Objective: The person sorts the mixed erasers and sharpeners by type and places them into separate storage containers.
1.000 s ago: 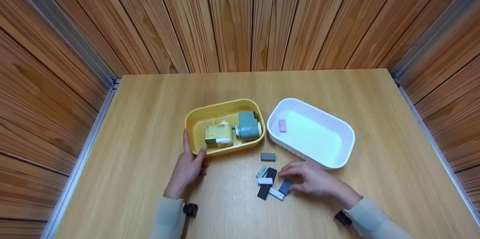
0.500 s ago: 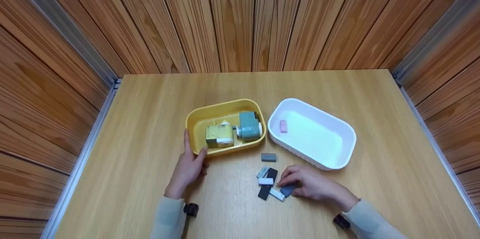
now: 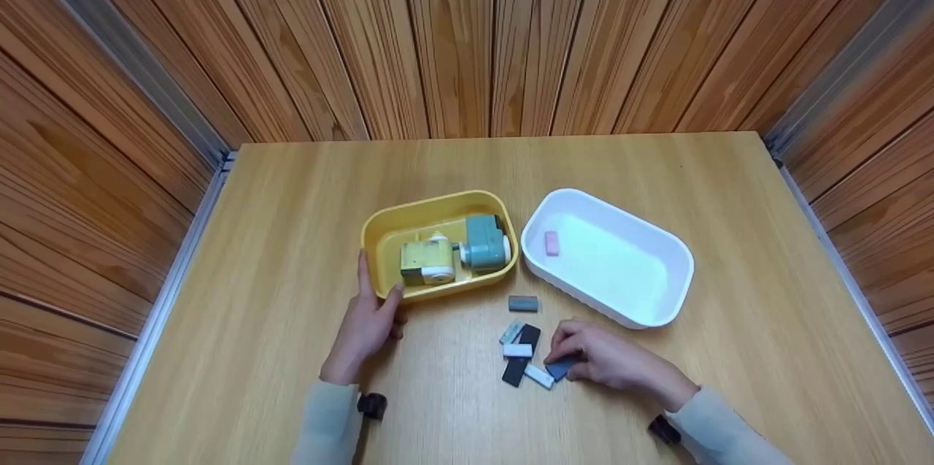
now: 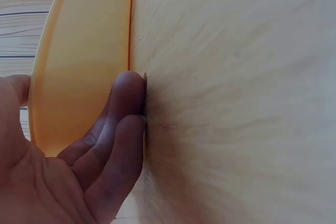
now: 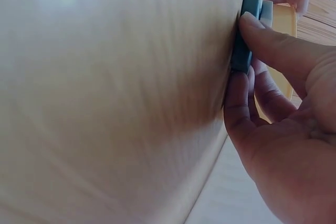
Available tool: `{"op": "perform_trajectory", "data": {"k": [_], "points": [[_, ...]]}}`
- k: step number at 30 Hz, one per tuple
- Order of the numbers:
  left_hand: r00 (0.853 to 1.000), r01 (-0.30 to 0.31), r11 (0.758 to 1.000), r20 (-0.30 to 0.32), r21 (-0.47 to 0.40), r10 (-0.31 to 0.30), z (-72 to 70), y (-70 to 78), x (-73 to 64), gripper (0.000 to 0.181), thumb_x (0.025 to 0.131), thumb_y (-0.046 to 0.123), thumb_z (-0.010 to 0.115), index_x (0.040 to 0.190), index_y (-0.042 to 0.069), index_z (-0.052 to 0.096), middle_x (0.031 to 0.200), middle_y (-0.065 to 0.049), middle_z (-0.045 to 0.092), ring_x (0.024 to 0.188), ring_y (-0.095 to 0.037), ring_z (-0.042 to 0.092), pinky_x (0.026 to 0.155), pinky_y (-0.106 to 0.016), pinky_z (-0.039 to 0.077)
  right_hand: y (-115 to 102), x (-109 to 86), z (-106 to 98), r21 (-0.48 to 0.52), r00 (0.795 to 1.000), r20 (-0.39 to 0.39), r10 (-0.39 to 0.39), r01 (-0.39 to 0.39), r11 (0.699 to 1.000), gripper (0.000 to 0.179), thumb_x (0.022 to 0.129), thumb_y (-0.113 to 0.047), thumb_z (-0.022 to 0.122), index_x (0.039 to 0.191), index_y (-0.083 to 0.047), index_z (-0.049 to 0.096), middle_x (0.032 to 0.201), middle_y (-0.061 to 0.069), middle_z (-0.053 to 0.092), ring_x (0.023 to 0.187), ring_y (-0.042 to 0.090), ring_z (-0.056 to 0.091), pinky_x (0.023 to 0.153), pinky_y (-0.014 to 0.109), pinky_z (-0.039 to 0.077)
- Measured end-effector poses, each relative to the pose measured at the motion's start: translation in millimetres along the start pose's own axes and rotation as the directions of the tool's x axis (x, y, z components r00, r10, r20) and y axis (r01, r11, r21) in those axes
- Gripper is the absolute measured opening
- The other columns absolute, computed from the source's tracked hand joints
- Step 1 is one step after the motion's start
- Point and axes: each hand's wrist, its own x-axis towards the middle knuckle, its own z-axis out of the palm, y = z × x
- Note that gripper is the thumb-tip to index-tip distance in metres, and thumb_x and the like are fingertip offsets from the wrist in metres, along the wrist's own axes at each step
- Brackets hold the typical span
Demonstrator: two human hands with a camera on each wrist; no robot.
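Observation:
My left hand (image 3: 365, 330) holds the near left corner of the yellow bin (image 3: 416, 215), thumb at the rim. In the left wrist view its other fingers (image 4: 116, 145) curl against the table beside the bin wall (image 4: 86, 51). My right hand (image 3: 609, 355) pinches a dark blue eraser (image 3: 560, 369) between thumb and fingers, low at the table. In the right wrist view that eraser (image 5: 242, 51) sits below the thumb. Left of it lie a white eraser (image 3: 539, 377), a black one (image 3: 513, 373), a white one on top (image 3: 517, 351) and a light blue one (image 3: 511, 333).
A grey eraser (image 3: 523, 304) lies behind the pile. The white bin (image 3: 635, 213) stands at the right, with a pink eraser (image 3: 552, 243) inside. The yellow bin contains a yellow-green device (image 3: 426, 260) and a teal one (image 3: 483, 242), resembling crank pencil sharpeners. Wooden panels surround the table.
My right hand has moved slightly nearer and closed its fingers on the dark blue eraser, which has barely shifted. My left hand has stayed at the yellow bin.

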Motion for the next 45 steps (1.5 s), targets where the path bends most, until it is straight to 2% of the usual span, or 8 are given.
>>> {"op": "perform_trajectory", "data": {"k": [6, 12, 16, 23, 30, 35, 40, 45], "points": [[1.000, 0.005, 1.000, -0.001, -0.008, -0.005, 0.6, 1.6, 0.7, 0.087, 0.102, 0.048, 0.051, 0.154, 0.044, -0.018, 0.078, -0.011, 0.066, 0.061, -0.027, 0.064, 0.060, -0.035, 0.052, 1, 0.2, -1, -0.009, 1.000, 0.007, 0.010, -0.010, 1.000, 0.035, 0.086, -0.005, 0.076, 0.116, -0.023, 0.076, 0.106, -0.016, 0.056, 0.100, 0.009, 0.052, 0.089, 0.035, 0.046], [1.000, 0.006, 1.000, -0.001, -0.005, -0.006, 0.2, 1.4, -0.4, 0.087, 0.101, 0.050, 0.051, 0.154, 0.044, -0.019, 0.079, -0.011, 0.066, 0.061, -0.026, 0.064, 0.060, -0.034, 0.052, -4, -1.2, -4, 0.026, 1.000, -0.015, 0.017, -0.016, 1.000, 0.033, 0.087, -0.010, 0.076, 0.117, -0.022, 0.076, 0.108, -0.016, 0.056, 0.102, 0.009, 0.053, 0.091, 0.035, 0.046], [1.000, 0.004, 1.000, -0.009, -0.005, -0.004, 0.0, 1.6, -0.7, 0.088, 0.101, 0.050, 0.051, 0.154, 0.043, -0.018, 0.078, -0.011, 0.066, 0.061, -0.026, 0.064, 0.060, -0.034, 0.053, -11, -1.7, -8, 0.056, 0.999, -0.042, -0.003, 0.005, 0.998, 0.031, 0.088, -0.012, 0.075, 0.117, -0.022, 0.075, 0.109, -0.015, 0.056, 0.101, 0.010, 0.053, 0.090, 0.034, 0.046], [0.999, -0.014, 1.000, -0.029, 0.008, 0.014, -0.4, 3.8, -0.4, 0.088, 0.102, 0.046, 0.052, 0.157, 0.037, -0.017, 0.075, -0.012, 0.065, 0.058, -0.026, 0.064, 0.058, -0.035, 0.052, -20, -3.5, -18, 0.034, 0.992, -0.106, -0.075, 0.079, 0.996, 0.028, 0.089, -0.014, 0.076, 0.116, -0.020, 0.075, 0.110, -0.013, 0.058, 0.101, 0.011, 0.054, 0.090, 0.035, 0.046], [1.000, 0.002, 1.000, -0.016, 0.006, -0.002, -0.9, 3.9, 0.9, 0.088, 0.102, 0.048, 0.050, 0.156, 0.039, -0.018, 0.077, -0.011, 0.064, 0.060, -0.025, 0.063, 0.060, -0.034, 0.052, -23, -6.4, -31, 0.104, 0.992, -0.122, -0.012, 0.025, 0.994, 0.028, 0.091, -0.015, 0.075, 0.118, -0.019, 0.075, 0.112, -0.014, 0.058, 0.102, 0.013, 0.055, 0.091, 0.034, 0.048], [1.000, 0.011, 1.000, -0.018, -0.005, -0.011, -0.9, 4.1, 1.4, 0.087, 0.102, 0.048, 0.051, 0.156, 0.039, -0.017, 0.078, -0.011, 0.065, 0.061, -0.026, 0.063, 0.060, -0.035, 0.053, -29, -4.4, -42, 0.100, 0.991, -0.136, 0.006, 0.007, 0.995, 0.028, 0.091, -0.018, 0.075, 0.119, -0.021, 0.074, 0.111, -0.015, 0.058, 0.102, 0.012, 0.055, 0.092, 0.038, 0.048], [1.000, 0.023, 1.000, -0.007, -0.014, -0.023, -0.2, 5.1, 0.4, 0.087, 0.102, 0.048, 0.051, 0.155, 0.043, -0.018, 0.079, -0.012, 0.065, 0.062, -0.027, 0.064, 0.061, -0.035, 0.053, -33, -4.4, -54, 0.084, 0.979, -0.203, 0.010, 0.008, 0.996, 0.032, 0.089, -0.016, 0.077, 0.118, -0.030, 0.073, 0.111, -0.015, 0.058, 0.102, 0.011, 0.056, 0.092, 0.038, 0.049], [1.000, 0.027, 1.000, -0.006, -0.009, -0.027, 1.1, 3.5, -0.9, 0.087, 0.102, 0.049, 0.050, 0.154, 0.044, -0.019, 0.078, -0.011, 0.066, 0.062, -0.027, 0.064, 0.062, -0.035, 0.052, -30, -4.2, -65, 0.046, 0.953, -0.304, 0.019, -0.005, 0.999, 0.034, 0.088, -0.009, 0.076, 0.116, -0.028, 0.074, 0.111, -0.014, 0.058, 0.102, 0.012, 0.055, 0.092, 0.039, 0.049]]}}
